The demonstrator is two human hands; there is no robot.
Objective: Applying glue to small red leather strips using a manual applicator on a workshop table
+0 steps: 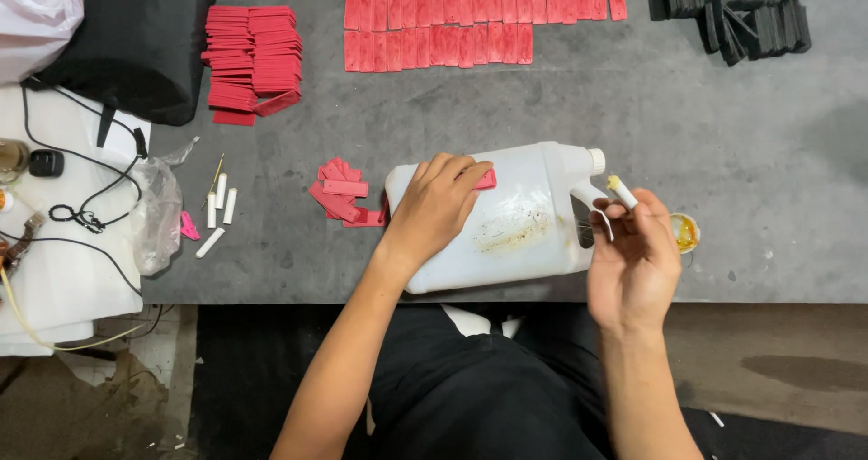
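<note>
A white plastic jug (520, 220) lies on its side on the grey table. My left hand (436, 205) rests flat on top of it, pressing a small red rectangular piece (486, 180) against the jug. My right hand (636, 256) is raised beside the jug's capped neck and pinches a short white stick (621, 192) with a yellowish tip. A little cup of yellow glue (685, 233) stands just right of that hand. A loose heap of red pieces (341, 194) lies left of the jug.
Rows of red pieces (470, 21) line the far table, with a red stack (251, 60) at the left and black pieces (737, 9) at the far right. Spare white sticks (219, 211), a clear bag (155, 214) and cables (86, 184) lie left.
</note>
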